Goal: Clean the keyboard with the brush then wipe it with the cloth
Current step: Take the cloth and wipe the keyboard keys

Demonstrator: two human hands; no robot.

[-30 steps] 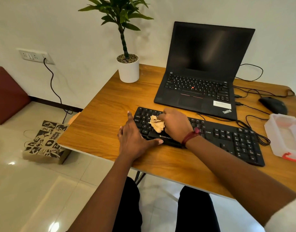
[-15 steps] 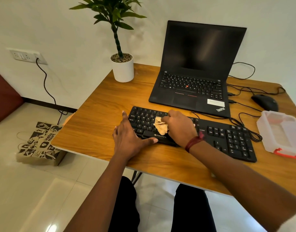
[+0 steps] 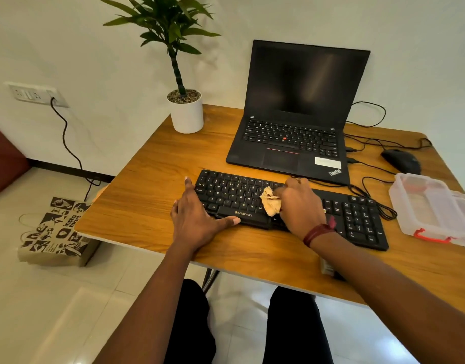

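Right hand (image 3: pixel 301 208) gripping cloth (image 3: pixel 270 204), left hand (image 3: pixel 194 222) bracing keyboard (image 3: pixel 226 190), long axis left-right

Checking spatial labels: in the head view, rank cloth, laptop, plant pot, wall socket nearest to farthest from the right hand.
1. cloth, in the right hand
2. laptop, just behind
3. plant pot, back left
4. wall socket, far left

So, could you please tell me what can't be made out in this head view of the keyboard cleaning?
Head view only.
Keys under the right hand and cloth: covered by them, so the keyboard's middle is unseen.
Pale object at the table's near edge: mostly behind the right forearm; brush or not, cannot tell.
Plastic box: cut off by the right edge; contents unclear through its cloudy walls.
Laptop sticker: text too blurred.
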